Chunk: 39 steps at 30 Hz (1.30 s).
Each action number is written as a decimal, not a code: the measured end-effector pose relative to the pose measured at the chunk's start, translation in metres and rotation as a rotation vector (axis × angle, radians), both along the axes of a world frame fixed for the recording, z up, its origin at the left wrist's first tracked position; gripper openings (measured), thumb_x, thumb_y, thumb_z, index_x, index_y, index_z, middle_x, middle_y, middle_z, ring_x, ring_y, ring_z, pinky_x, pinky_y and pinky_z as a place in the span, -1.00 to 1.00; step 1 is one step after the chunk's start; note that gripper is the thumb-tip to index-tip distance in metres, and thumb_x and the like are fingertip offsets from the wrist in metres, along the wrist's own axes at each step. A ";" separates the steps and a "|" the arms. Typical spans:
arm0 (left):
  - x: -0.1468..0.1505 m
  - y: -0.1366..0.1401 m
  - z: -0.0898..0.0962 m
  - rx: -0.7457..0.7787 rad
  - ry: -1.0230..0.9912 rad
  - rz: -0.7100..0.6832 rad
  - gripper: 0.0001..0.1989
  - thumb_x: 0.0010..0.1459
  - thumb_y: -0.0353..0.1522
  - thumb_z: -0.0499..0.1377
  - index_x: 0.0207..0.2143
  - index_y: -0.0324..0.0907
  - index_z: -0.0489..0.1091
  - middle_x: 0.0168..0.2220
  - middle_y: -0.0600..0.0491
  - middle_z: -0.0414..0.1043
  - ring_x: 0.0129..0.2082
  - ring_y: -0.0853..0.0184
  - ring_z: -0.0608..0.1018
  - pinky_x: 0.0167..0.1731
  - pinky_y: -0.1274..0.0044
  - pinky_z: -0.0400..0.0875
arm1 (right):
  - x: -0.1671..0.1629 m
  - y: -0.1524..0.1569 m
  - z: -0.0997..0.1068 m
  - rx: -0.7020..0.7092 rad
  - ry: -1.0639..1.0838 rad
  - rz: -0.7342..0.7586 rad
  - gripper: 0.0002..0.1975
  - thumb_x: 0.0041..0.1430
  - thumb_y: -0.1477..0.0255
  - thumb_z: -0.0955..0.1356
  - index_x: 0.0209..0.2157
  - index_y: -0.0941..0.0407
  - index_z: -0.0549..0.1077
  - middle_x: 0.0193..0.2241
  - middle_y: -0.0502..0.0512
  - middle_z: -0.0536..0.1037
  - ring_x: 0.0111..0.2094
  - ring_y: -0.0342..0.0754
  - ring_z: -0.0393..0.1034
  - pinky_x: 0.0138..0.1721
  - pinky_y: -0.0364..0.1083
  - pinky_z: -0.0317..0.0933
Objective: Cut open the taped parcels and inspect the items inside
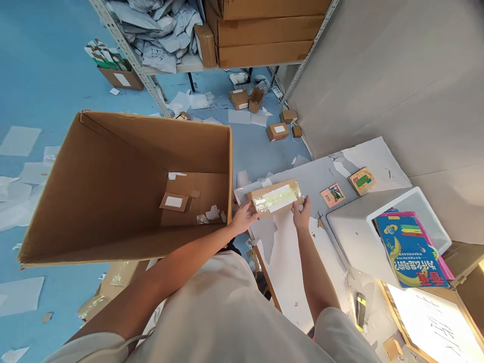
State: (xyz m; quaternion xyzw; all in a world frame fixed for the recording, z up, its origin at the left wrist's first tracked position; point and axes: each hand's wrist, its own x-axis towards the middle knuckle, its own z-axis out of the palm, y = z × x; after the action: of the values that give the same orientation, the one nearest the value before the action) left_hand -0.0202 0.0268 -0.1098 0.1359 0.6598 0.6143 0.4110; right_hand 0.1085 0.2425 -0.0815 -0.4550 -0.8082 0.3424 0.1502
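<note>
A small taped cardboard box (278, 196) with a white label on top is held above the edge of the white table (295, 262). My left hand (244, 219) grips its left end, with the fingers closed on the near corner. At its right end, my right hand (301, 213) holds the near corner between thumb and fingers. Just left of my left hand stands a large open cardboard carton (113, 151). Inside lie a small flat cardboard box (174, 201) with a white label and some paper scraps.
Two small card packs (333, 195) (362, 180) lie on the table. A white bin (427, 217) holds books (410, 249); a yellow-black box cutter (360, 310) lies near it. Behind stands a metal shelf (185, 64) with grey bags and cartons. Paper and small boxes (277, 131) litter the blue floor.
</note>
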 end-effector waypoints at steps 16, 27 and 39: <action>-0.155 -0.160 -0.041 -0.168 -0.036 0.108 -0.41 -0.01 -0.28 0.32 0.10 -0.15 0.33 0.15 -0.15 0.34 0.08 0.15 0.46 0.08 0.31 0.36 | -0.212 -0.170 0.075 0.607 0.040 0.516 -0.29 0.23 0.26 0.22 0.32 0.15 -0.13 0.32 0.36 -0.07 0.35 0.24 -0.22 0.22 0.37 -0.14; -0.348 -0.413 -0.266 -0.875 -0.089 0.103 -0.43 0.03 -0.27 0.26 0.08 -0.33 0.31 0.13 -0.34 0.32 0.15 -0.02 0.38 0.15 0.21 0.23 | -0.360 -0.301 -0.219 -0.229 -1.020 0.967 -0.49 0.22 0.43 0.26 0.21 0.19 0.22 0.12 0.31 0.37 0.12 0.13 0.30 0.11 0.03 0.20; -0.376 -0.425 -0.491 -1.017 0.048 -0.340 -0.25 -0.06 -0.14 0.32 0.15 -0.28 0.26 0.34 -0.29 -0.09 0.33 -0.05 0.06 0.26 0.22 0.01 | -0.373 -0.389 -0.493 -0.455 -1.132 1.107 -0.59 0.21 0.47 0.27 0.10 0.20 0.34 0.02 0.37 0.46 0.04 0.14 0.38 0.00 0.01 0.25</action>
State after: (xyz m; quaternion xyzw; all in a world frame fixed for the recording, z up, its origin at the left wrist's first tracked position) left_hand -0.3960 -0.3984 -0.6011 0.0385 0.8519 0.1388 0.5035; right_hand -0.2650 -0.1463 -0.5747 -0.1136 -0.7799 0.2411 -0.5663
